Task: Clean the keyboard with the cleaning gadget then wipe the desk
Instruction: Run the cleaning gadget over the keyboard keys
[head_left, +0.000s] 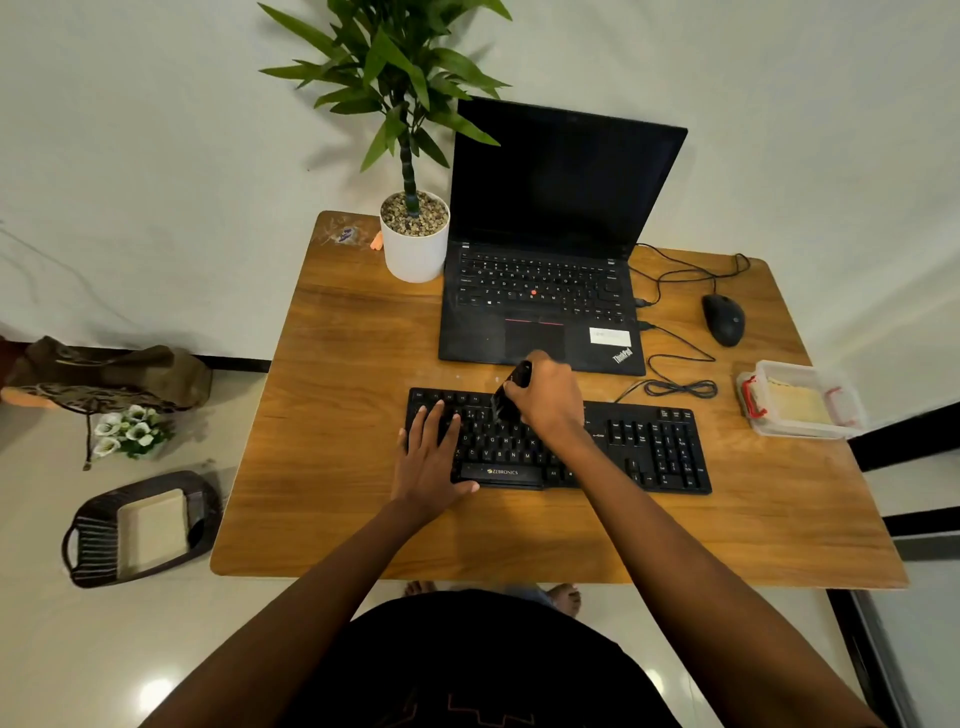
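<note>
Standing at the near edge of the wooden desk (337, 415), a person in a dark top is reaching both bare arms forward over it. The left hand (431, 457) is lying flat with straight, spread fingers on the left end of the black keyboard (649, 452), its thumb pointing toward the space bar. The right hand (545, 400) is gripping the black cleaning gadget (511, 392), fingers curled round its body, and is holding it tilted so that its lower end is touching the keys in the upper rows just beside the left fingertips. The keyboard is sitting across the middle of the desk, parallel to the near edge. To its right, at the desk's right edge, a clear box (805, 430) with red clips is holding something pale yellow. Just behind the keyboard an open black laptop (540, 291) is showing a dark screen, with a coiled cable (680, 387) and a black mouse (723, 318) to its right. A white plant pot (414, 249) is standing touching the laptop's left side. On the floor to the left, a dark basket (93, 545) and white flowers (130, 431) are lying.
</note>
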